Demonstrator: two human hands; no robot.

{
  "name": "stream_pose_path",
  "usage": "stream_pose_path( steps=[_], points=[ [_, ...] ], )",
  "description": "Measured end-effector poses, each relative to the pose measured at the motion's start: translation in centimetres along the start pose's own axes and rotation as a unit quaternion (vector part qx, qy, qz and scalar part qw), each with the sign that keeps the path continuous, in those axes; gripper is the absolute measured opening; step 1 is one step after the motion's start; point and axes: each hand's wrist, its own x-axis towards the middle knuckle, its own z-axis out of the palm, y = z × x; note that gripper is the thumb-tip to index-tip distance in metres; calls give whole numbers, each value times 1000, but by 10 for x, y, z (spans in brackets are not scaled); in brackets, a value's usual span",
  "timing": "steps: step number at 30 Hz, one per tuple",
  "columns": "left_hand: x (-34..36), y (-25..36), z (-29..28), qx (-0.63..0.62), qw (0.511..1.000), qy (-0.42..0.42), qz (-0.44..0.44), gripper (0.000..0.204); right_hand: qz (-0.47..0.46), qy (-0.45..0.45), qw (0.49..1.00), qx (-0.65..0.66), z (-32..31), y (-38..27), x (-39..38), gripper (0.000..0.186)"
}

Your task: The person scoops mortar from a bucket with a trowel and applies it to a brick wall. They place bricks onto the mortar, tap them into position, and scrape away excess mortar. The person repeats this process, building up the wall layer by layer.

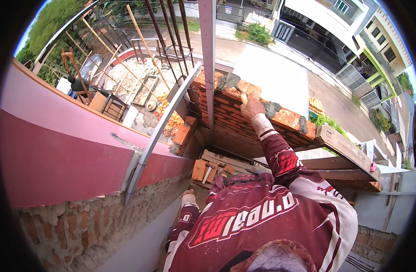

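Note:
My right hand (252,108) is closed round the pale handle of a trowel (243,97). The tool's tip reaches grey mortar (229,81) on top of an orange brick wall (226,105), close beside an upright metal post (208,59). More mortar (272,109) lies along the top course to the right of that hand. My left hand (188,194) is low, near the inner wall and left of some loose bricks (199,170); its fingers are too small and partly hidden to read. A hammer (207,173) with a pale handle rests on those bricks.
A slanting grey metal bar (162,122) crosses at left before a pink curved wall (67,149). Vertical rebar (171,34) rises beyond. A wooden plank (346,147) juts out at right. Far below are a road, a building yard and a person (76,84).

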Motion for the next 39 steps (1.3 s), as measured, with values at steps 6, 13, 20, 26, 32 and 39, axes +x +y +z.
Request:
stream_pose_path(
  steps=[6,13,20,26,32,39],
  points=[
    [-11,0,2,26,999,-16,-8,18,65,-118,824,550,6,36,12,35],
    [-12,-21,12,99,994,26,-39,21,81,-159,770,613,-8,30,23,38],
    [-13,-19,17,48,996,13,-77,16,72,-178,821,537,-2,9,49,35],
    [-31,-4,19,27,998,33,-51,17,-5,-193,942,276,-13,-7,59,41],
    [-28,19,7,-19,998,-27,-58,15,-134,-162,972,-103,-53,17,58,40],
    [-29,10,19,15,997,-26,-75,11,-268,-66,957,-85,-33,-4,62,41]
  ],
)
